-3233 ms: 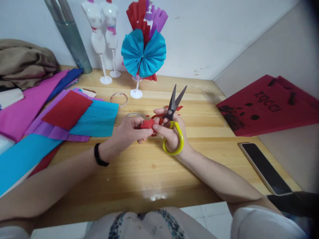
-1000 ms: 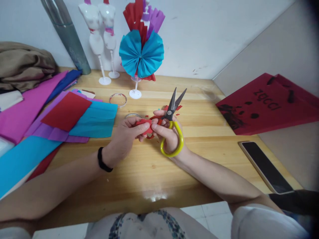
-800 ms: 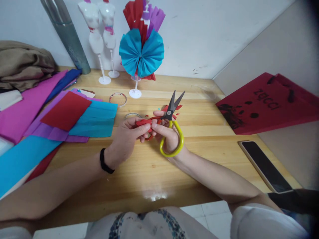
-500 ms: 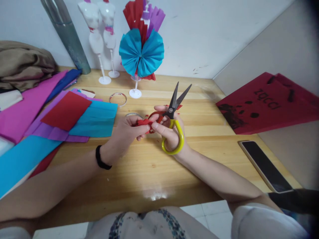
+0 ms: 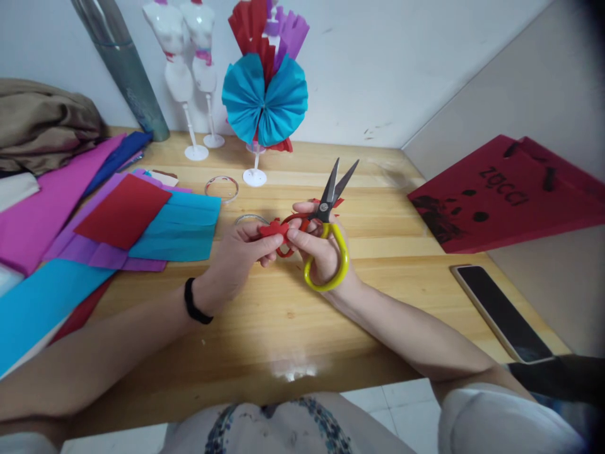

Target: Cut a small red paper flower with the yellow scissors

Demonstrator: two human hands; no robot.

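Between thumb and fingers, my left hand [image 5: 241, 252] pinches a small red paper cutout [image 5: 275, 231] with a scalloped edge. My right hand [image 5: 326, 249] has the scissors [image 5: 338, 263] hooked on it, one yellow handle loop around the thumb's base and a red loop partly hidden behind the fingers. The blades are parted and point up, away from me. My right thumb and fingertips also touch the right end of the red cutout. Small red paper scraps [image 5: 338, 202] show behind my right hand.
Left lie red paper [image 5: 123, 211], blue paper [image 5: 177, 227] and a brown cloth [image 5: 47, 123]. A bottle [image 5: 127, 75], white mannequins [image 5: 179, 82] and a blue paper fan [image 5: 265, 99] on a stand are at the back. Right are a red bag [image 5: 510, 195] and a phone [image 5: 501, 315].
The red cutout has been turned and spread flatter between my fingertips, so more of its scalloped edge shows. The scissors stay on my right hand; the whole view has shifted slightly.
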